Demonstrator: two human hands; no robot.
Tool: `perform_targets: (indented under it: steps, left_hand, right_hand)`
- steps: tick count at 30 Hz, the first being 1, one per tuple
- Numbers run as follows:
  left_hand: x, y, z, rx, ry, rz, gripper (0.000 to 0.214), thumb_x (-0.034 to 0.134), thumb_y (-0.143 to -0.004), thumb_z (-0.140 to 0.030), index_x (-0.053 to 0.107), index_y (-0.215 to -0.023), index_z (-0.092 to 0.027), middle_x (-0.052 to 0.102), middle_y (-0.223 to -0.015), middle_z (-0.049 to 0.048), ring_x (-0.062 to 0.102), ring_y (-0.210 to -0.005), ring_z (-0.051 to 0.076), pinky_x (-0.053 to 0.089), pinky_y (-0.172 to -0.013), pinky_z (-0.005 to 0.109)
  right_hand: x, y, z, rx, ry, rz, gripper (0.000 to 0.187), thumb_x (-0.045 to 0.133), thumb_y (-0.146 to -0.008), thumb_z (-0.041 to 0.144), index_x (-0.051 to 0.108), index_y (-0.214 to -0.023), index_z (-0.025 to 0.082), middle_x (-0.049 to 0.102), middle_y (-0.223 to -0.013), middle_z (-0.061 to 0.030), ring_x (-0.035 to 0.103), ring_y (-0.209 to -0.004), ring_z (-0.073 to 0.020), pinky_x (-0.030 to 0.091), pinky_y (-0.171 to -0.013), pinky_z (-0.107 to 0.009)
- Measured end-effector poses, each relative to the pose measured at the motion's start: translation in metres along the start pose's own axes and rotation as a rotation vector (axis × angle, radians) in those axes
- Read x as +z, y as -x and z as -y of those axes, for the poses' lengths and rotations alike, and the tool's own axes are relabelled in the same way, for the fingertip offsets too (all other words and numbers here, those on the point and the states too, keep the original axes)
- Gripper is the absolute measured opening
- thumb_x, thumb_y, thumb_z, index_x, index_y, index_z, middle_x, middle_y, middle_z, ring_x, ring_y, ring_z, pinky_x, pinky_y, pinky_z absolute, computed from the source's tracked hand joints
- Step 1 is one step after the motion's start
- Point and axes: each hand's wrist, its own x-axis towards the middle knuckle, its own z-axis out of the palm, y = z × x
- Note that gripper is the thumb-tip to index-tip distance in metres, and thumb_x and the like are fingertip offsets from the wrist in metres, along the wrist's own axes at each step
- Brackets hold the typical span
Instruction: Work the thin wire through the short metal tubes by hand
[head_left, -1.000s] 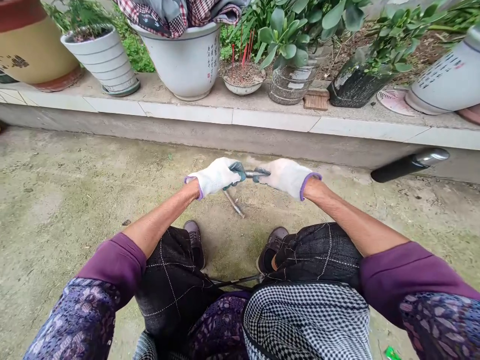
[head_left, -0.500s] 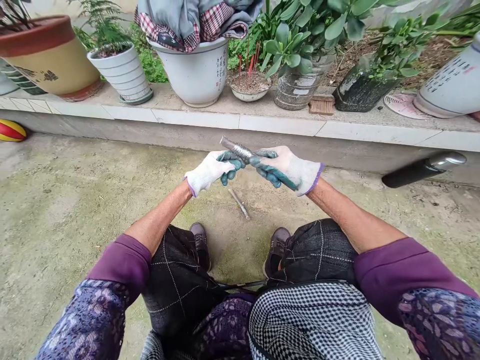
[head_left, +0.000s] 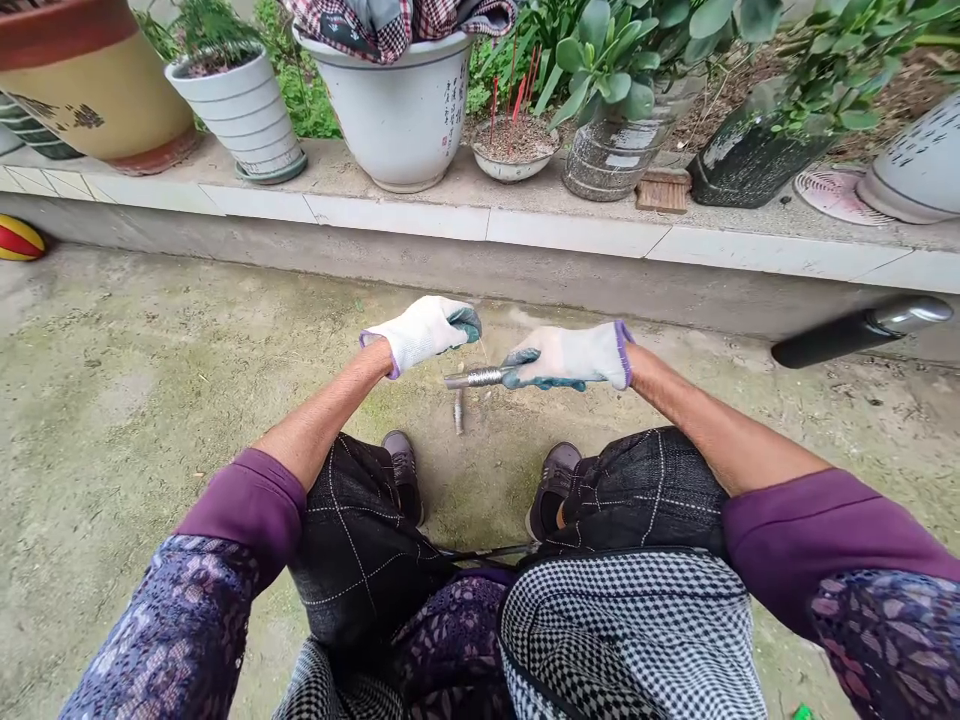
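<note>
One houndstooth cloth (head_left: 634, 620) lies nearest, over the seated wearer's lap; beyond it, two shoes (head_left: 403, 462) stand apart on the concrete ground. Ahead of them are two gloved hands. The right hand (head_left: 566, 357) has its grip clasped about one metal rod (head_left: 456, 381), held roughly level between the hands, its bare end toward the wearer's left; one wire coil (head_left: 484, 376) encircles it beside the fingers. The left hand (head_left: 429, 335), above and to the left, has its grip pinched on one thin strand (head_left: 484, 352) that runs down toward the coil. Just below the rod is one shorter rod (head_left: 459, 412); whether it hangs or lies on the ground cannot be told. Farther off, one black cylinder (head_left: 832, 338) leans at right and one striped ball (head_left: 19, 239) sits at left. On the ledge (head_left: 405, 215) behind: one large white pot (head_left: 386, 120) bearing clothes, one shallow bowl (head_left: 514, 170) with several red sticks (head_left: 519, 97), and one wooden block (head_left: 663, 190).
</note>
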Motion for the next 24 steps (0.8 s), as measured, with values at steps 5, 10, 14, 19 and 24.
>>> perform_targets:
  steps: [5, 10, 14, 19, 24]
  left_hand:
    - [0.006, 0.004, -0.010, -0.040, -0.081, 0.023, 0.016, 0.059, -0.070, -0.015, 0.071, -0.081, -0.014, 0.063, -0.064, -0.0004, 0.048, -0.048, 0.007, 0.036, -0.047, 0.020]
    - [0.005, 0.001, -0.012, -0.088, 0.122, -0.076, 0.015, 0.061, -0.077, -0.016, 0.070, -0.088, -0.011, 0.064, -0.067, 0.0026, 0.046, -0.044, 0.005, 0.036, -0.043, 0.019]
    - [0.000, -0.004, -0.001, -0.035, 0.293, -0.053, 0.019, 0.064, -0.078, -0.019, 0.070, -0.094, -0.010, 0.069, -0.074, 0.0062, 0.047, -0.043, 0.004, 0.040, -0.043, 0.019]
    - [-0.006, -0.003, 0.006, 0.005, 0.302, -0.009, 0.018, 0.065, -0.076, -0.020, 0.071, -0.089, -0.010, 0.070, -0.074, 0.0061, 0.051, -0.047, 0.006, 0.042, -0.046, 0.018]
    - [-0.006, -0.004, 0.014, 0.037, 0.258, 0.014, 0.021, 0.063, -0.069, -0.016, 0.072, -0.087, -0.012, 0.069, -0.075, 0.0022, 0.057, -0.058, 0.008, 0.045, -0.053, 0.018]
  right_hand:
    - [-0.002, -0.021, -0.009, 0.032, 0.399, -0.199, 0.025, 0.055, -0.084, 0.037, 0.069, -0.082, 0.016, 0.056, -0.060, -0.0003, 0.044, -0.052, -0.0101, 0.029, -0.049, -0.026]
    - [-0.022, -0.024, -0.012, 0.099, 0.290, -0.532, 0.029, 0.057, -0.084, 0.041, 0.070, -0.096, 0.018, 0.056, -0.061, 0.0010, 0.045, -0.053, -0.0109, 0.032, -0.051, -0.024]
    - [-0.022, -0.008, 0.004, 0.009, -0.299, -0.584, 0.035, 0.063, -0.083, 0.046, 0.067, -0.098, 0.015, 0.049, -0.057, 0.0032, 0.039, -0.043, -0.0073, 0.032, -0.040, -0.021]
    - [-0.006, 0.014, 0.023, -0.233, -0.661, -0.320, 0.040, 0.070, -0.077, 0.047, 0.065, -0.097, 0.013, 0.042, -0.053, 0.0073, 0.031, -0.038, -0.0047, 0.026, -0.031, -0.019]
    - [0.008, 0.005, 0.016, -0.181, -0.375, 0.018, 0.036, 0.065, -0.079, 0.048, 0.067, -0.093, 0.015, 0.047, -0.054, 0.0053, 0.037, -0.038, -0.0061, 0.029, -0.033, -0.019]
